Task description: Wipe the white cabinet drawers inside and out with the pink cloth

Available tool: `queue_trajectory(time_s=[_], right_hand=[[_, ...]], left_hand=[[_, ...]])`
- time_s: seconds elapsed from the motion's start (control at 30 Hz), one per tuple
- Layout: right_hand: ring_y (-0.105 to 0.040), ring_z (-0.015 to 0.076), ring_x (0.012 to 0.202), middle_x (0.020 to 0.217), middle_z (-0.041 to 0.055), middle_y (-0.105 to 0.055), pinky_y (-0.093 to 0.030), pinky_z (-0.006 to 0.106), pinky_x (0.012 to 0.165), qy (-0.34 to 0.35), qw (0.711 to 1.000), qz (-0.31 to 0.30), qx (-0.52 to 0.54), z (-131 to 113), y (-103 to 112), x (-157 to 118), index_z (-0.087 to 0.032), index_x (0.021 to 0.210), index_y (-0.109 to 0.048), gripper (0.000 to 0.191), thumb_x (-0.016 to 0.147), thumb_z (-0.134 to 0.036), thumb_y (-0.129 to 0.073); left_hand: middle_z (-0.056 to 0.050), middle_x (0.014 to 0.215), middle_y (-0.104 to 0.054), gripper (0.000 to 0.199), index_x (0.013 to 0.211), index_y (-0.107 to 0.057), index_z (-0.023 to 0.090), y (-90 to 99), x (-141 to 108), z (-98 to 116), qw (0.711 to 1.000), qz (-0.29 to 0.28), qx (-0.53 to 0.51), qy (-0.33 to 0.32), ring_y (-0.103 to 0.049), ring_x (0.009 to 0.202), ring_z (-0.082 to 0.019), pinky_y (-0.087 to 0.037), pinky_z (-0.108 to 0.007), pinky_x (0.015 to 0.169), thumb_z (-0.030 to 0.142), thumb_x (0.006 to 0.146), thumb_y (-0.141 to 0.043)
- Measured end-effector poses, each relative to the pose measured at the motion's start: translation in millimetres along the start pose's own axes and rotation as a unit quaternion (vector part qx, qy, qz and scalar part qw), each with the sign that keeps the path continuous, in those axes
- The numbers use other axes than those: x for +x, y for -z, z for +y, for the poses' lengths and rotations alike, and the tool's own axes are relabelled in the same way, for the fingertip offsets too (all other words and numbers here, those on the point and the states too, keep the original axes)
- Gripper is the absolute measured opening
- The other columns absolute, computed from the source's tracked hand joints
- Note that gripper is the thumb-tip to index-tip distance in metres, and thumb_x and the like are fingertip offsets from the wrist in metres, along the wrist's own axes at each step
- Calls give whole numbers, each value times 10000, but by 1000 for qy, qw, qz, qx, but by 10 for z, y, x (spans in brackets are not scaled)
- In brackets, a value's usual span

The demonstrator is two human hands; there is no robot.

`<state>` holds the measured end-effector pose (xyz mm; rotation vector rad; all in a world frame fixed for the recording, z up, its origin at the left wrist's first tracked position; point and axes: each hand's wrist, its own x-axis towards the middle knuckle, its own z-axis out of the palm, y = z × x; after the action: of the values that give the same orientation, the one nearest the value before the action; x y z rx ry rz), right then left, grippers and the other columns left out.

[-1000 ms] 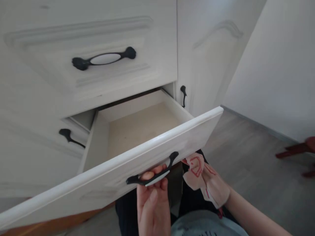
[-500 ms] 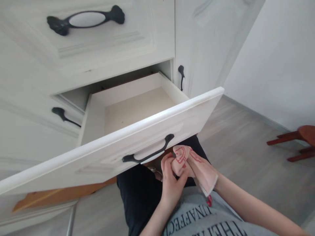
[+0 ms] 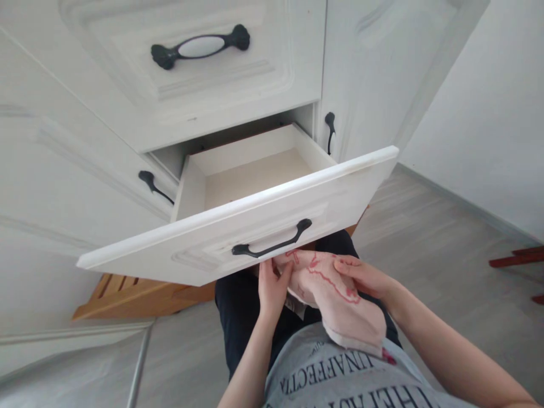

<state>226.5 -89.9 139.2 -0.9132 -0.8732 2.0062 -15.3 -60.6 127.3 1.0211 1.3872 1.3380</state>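
Note:
A pale pink cloth (image 3: 340, 300) with red line patterns, like a small towel, is spread between my hands just below the pulled-out white drawer (image 3: 238, 226). My left hand (image 3: 272, 290) pinches its left end, close under the black drawer handle (image 3: 274, 245); some of those fingers are hidden by the cloth and the drawer's lower edge. On the other side, my right hand (image 3: 365, 276) grips the upper right edge, thumb on top. The rest of the cloth drapes down over my lap toward the grey shirt (image 3: 323, 362).
Above sits a closed drawer with a black and white handle (image 3: 201, 46). Cabinet doors with black handles (image 3: 156, 187) flank the drawer. Below it is a slatted wooden piece (image 3: 127, 297). A reddish-brown wooden stool (image 3: 516, 258) stands at the right by the white wall (image 3: 497, 124).
The cloth has gone from bunched to more spread out. My right hand has come into sight at its right edge, and my left hand has shifted left. The view has moved.

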Motion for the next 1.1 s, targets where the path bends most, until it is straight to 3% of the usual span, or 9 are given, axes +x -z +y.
queue_trajectory(time_s=[0.1,0.17,0.27,0.47,0.6,0.77,0.83,0.93,1.1], right_hand=[[-599,111,631,750,16,-699,-453,231,616,49,998,-16,-43,-24,-139,126,-166,909,-700,409,910,-572,-742],[-544,109,591,678,-9,-631,-413,238,584,62,992,-58,-98,-65,-216,193,-176,877,-653,419,939,-588,-694],[-517,113,622,709,-28,-586,-406,244,602,65,976,-93,-186,-152,-302,270,-192,895,-582,433,939,-613,-672],[-399,112,686,703,-49,-448,-350,254,658,135,913,14,-384,-263,-315,404,-188,779,-541,404,946,-531,-673],[-476,137,744,778,-22,-525,-389,271,701,132,935,41,-328,-178,-216,443,-177,858,-645,430,894,-600,-712],[-566,259,1174,1199,85,-614,-446,374,1036,196,954,94,-204,121,-141,406,-209,1039,-735,564,773,-703,-792],[-569,275,1250,1297,102,-622,-443,407,1082,161,981,72,-80,277,-134,378,-232,1161,-704,623,793,-732,-759],[-655,259,1159,1250,100,-693,-481,413,1042,97,992,30,72,500,-118,330,-245,1221,-664,599,849,-712,-717],[-683,287,1192,1243,133,-734,-459,444,1108,40,995,-16,91,733,-128,274,-200,1261,-684,712,737,-651,-856]], left_hand=[[-105,1387,-675,438,1208,-759,268,-40,-151,-10,1000,-21,-11,-11,-545,1380,-318,-408,-424,1185,287,783,-866],[-106,1483,-643,402,1281,-742,271,-60,-275,56,994,-105,-41,10,-525,1433,-301,-383,-409,1217,369,891,-766],[-107,1458,-682,540,1357,-701,263,-91,-392,185,970,-232,-64,44,-582,1396,-309,-390,-411,1223,370,842,-825],[-125,1324,-759,586,1344,-685,242,-90,-322,224,947,-265,-94,157,-681,1261,-324,-478,-474,1137,334,796,-872],[-139,1269,-788,575,1294,-707,216,-55,-211,159,932,-232,-164,227,-723,1197,-318,-507,-473,1104,324,763,-898],[-100,1157,-829,507,1166,-742,215,-123,-162,132,925,-132,-244,261,-762,1121,-297,-551,-441,1063,321,709,-934],[-82,1093,-839,470,1143,-744,222,-160,-172,119,915,-116,-267,278,-767,1111,-293,-556,-442,1064,338,725,-927],[-78,1028,-842,430,1109,-751,211,-182,-183,85,905,-122,-281,297,-777,1069,-291,-569,-434,1037,345,736,-918],[-66,1019,-835,402,1107,-748,215,-164,-167,26,921,-100,-251,279,-771,1031,-265,-572,-397,982,357,758,-890]])
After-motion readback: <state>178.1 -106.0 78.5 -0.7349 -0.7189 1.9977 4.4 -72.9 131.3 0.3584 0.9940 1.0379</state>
